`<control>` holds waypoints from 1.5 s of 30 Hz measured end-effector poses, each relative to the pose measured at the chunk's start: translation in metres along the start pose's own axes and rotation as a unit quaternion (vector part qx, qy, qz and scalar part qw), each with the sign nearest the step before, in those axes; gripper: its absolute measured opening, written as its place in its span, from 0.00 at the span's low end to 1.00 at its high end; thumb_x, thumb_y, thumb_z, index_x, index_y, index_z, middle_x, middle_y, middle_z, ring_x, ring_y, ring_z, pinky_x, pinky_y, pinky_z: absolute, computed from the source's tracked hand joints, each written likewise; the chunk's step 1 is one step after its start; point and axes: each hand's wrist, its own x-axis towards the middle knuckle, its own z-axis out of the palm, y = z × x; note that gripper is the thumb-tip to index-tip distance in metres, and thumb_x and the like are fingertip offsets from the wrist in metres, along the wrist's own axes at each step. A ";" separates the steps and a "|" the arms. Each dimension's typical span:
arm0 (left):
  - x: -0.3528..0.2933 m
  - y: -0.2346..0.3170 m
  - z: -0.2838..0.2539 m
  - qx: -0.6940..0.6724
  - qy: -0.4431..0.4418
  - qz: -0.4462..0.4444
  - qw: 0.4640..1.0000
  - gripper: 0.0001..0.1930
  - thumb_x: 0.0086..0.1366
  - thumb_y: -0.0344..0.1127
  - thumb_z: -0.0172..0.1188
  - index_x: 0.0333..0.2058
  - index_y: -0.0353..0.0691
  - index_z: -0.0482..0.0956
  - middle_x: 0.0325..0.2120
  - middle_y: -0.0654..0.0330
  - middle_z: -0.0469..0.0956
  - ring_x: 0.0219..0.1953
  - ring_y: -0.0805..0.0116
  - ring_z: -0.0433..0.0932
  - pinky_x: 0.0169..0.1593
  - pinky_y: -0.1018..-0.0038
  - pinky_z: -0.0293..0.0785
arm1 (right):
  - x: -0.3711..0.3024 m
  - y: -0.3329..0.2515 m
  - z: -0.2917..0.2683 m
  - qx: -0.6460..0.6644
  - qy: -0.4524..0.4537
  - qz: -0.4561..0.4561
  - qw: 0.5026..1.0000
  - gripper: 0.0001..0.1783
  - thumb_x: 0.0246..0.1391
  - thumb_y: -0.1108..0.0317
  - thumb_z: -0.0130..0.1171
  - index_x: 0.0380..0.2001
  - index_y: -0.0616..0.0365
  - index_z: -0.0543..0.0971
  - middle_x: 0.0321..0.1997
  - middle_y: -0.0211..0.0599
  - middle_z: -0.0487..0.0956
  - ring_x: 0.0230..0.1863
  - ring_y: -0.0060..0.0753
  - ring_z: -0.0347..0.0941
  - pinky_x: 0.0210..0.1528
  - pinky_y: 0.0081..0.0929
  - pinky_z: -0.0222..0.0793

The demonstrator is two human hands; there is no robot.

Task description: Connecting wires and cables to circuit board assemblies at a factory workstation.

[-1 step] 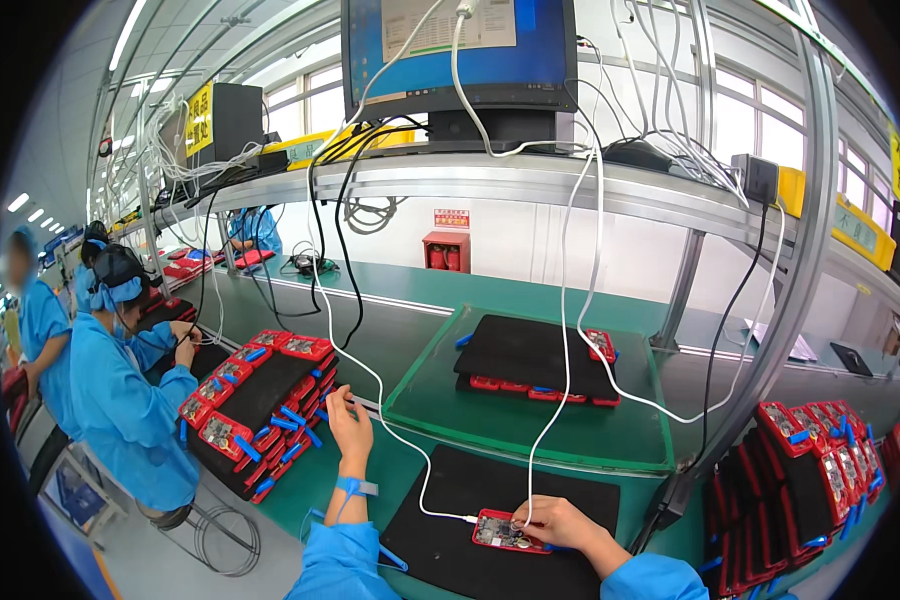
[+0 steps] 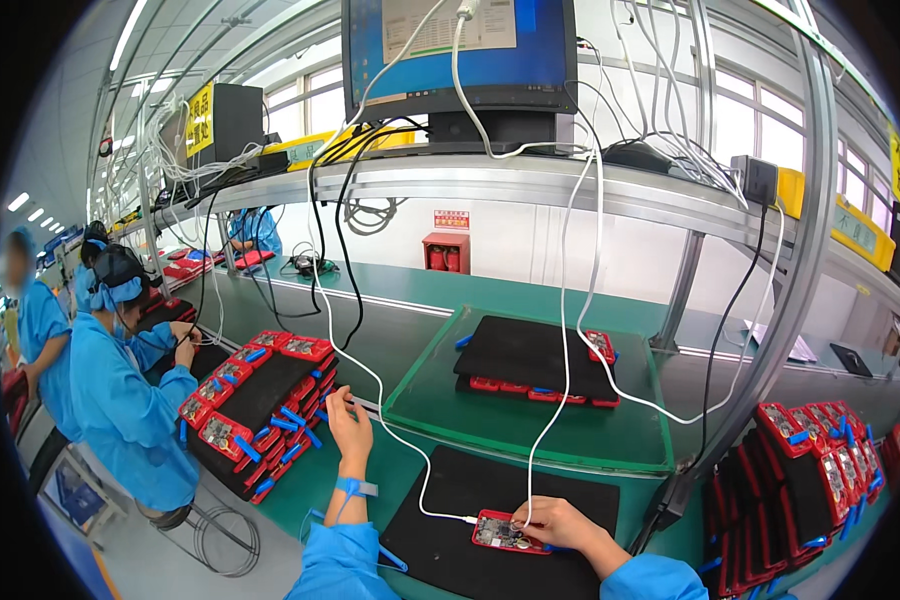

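Red wall box (image 2: 444, 252) under small red-white sign (image 2: 451, 219)

Both forearms wear loose, bright blue work sleeves with gathered cuffs ending at the wrists, the fabric smooth and slightly shiny. The left hand (image 2: 350, 428) is bare, and just below it a light blue strap (image 2: 355, 487) wraps the wrist like a band, with a thin blue coiled cord trailing down from it beside the sleeve. The right hand (image 2: 560, 525) is bare too, without strap, ring or glove
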 end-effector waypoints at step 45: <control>-0.002 -0.008 0.000 0.005 0.012 0.012 1.000 0.20 0.53 0.16 0.53 0.46 0.35 0.72 0.33 0.58 0.69 0.28 0.71 0.69 0.29 0.77 0.67 | 0.000 -0.002 0.000 -0.008 -0.003 0.006 1.000 0.06 0.48 0.73 0.62 0.32 0.61 0.81 0.31 0.38 0.79 0.34 0.39 0.76 0.38 0.31 0.75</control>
